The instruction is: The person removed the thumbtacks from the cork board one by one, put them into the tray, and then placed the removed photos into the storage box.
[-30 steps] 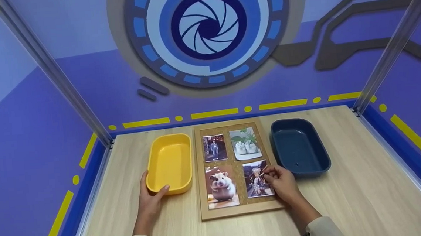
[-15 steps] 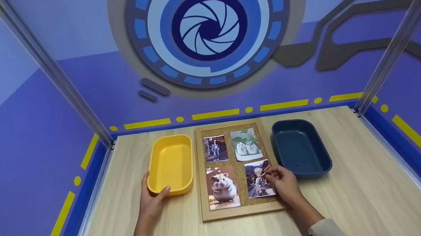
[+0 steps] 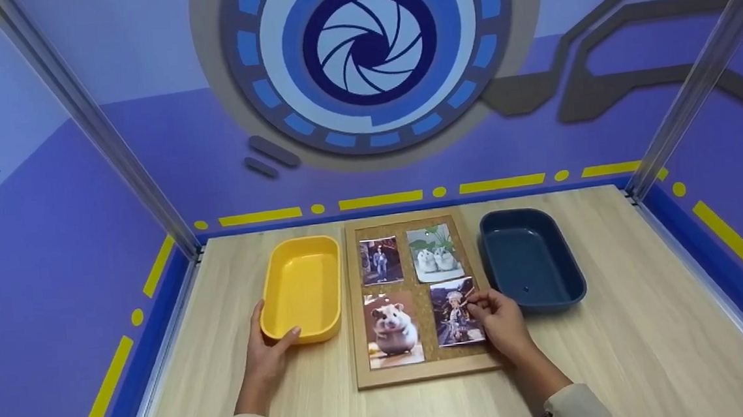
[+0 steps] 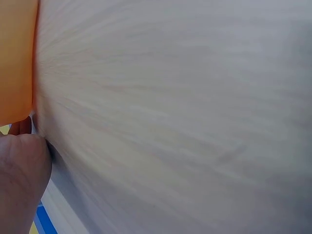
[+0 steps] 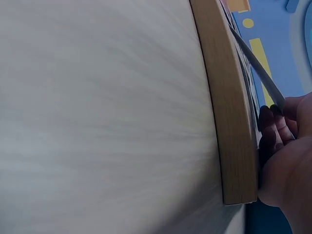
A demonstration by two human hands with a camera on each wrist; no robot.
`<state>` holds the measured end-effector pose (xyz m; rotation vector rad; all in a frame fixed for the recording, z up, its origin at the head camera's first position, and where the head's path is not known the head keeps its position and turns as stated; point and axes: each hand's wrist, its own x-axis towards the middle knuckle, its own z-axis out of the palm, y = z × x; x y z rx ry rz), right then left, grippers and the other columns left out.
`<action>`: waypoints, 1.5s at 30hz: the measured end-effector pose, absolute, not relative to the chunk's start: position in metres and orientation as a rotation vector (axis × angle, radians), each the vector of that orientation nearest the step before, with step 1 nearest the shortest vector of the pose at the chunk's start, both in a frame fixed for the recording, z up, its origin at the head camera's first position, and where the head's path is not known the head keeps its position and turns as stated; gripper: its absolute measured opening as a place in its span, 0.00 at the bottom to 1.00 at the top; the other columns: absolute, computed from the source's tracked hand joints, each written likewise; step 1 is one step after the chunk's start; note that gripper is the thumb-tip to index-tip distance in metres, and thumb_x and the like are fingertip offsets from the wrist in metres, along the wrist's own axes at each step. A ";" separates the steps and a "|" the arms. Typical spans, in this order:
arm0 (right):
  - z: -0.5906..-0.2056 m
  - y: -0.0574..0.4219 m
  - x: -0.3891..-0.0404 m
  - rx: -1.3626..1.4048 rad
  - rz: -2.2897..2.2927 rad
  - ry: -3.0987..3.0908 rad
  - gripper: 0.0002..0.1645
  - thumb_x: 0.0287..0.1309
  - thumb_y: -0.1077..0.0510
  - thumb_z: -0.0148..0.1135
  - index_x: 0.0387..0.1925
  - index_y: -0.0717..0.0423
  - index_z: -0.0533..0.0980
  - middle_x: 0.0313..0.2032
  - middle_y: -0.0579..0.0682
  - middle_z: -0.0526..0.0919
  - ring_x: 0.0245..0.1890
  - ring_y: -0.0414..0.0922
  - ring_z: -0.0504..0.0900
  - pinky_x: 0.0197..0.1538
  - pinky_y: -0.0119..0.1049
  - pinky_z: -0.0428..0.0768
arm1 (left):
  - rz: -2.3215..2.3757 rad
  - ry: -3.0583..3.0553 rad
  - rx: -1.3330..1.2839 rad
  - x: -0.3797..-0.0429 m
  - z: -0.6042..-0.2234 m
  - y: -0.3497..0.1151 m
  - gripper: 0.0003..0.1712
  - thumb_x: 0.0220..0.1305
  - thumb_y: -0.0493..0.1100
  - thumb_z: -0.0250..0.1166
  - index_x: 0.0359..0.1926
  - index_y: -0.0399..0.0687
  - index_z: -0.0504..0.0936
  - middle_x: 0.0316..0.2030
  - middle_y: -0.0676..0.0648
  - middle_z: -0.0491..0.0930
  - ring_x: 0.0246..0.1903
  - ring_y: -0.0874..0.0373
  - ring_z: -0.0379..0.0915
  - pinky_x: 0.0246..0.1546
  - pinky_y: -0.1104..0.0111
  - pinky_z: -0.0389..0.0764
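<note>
My left hand (image 3: 268,358) grips the near left corner of a yellow rectangular bin (image 3: 300,285), thumb over its rim. In the left wrist view the bin's side (image 4: 15,63) shows at the left edge. My right hand (image 3: 503,327) pinches the right edge of a photo (image 3: 451,317) of a person in a light hat, at the lower right of a wood-framed cork board (image 3: 429,374). From the right wrist view the photo (image 5: 261,70) rises at a slant from the board to thumb and finger.
Also on the board are a hamster photo (image 3: 393,331), a photo of a standing person (image 3: 380,260) and a photo of two white hamsters (image 3: 436,259). A dark blue bin (image 3: 532,259) stands right of the board. Purple printed walls (image 3: 165,151) enclose the wooden table (image 3: 320,408).
The photo's near edge has come up slightly in the head view, with my right hand still pinching it. My left hand and the yellow bin stay put.
</note>
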<state>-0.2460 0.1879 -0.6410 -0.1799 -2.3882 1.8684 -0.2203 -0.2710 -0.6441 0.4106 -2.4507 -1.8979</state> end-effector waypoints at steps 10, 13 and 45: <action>-0.639 0.179 -0.245 -0.187 1.925 -2.334 0.08 0.64 0.70 0.69 0.45 0.66 0.84 0.34 0.55 0.83 0.30 0.37 0.75 0.34 0.26 0.75 | -1.891 -2.445 0.410 -0.217 -0.642 -0.274 0.64 0.66 0.62 0.75 0.87 0.72 0.39 0.88 0.49 0.43 0.87 0.46 0.40 0.87 0.42 0.43; -0.636 0.175 -0.244 -0.181 1.928 -2.336 0.09 0.64 0.70 0.69 0.45 0.66 0.84 0.34 0.56 0.83 0.30 0.37 0.76 0.34 0.26 0.75 | -1.883 -2.457 0.408 -0.218 -0.642 -0.274 0.64 0.66 0.62 0.74 0.87 0.73 0.38 0.88 0.49 0.42 0.87 0.45 0.39 0.87 0.42 0.42; -0.618 0.139 -0.248 -0.072 2.046 -2.216 0.07 0.63 0.73 0.68 0.42 0.72 0.82 0.35 0.56 0.84 0.31 0.36 0.77 0.35 0.24 0.77 | -1.830 -2.526 0.412 -0.223 -0.643 -0.270 0.67 0.63 0.64 0.76 0.87 0.67 0.38 0.88 0.46 0.42 0.87 0.43 0.39 0.86 0.38 0.39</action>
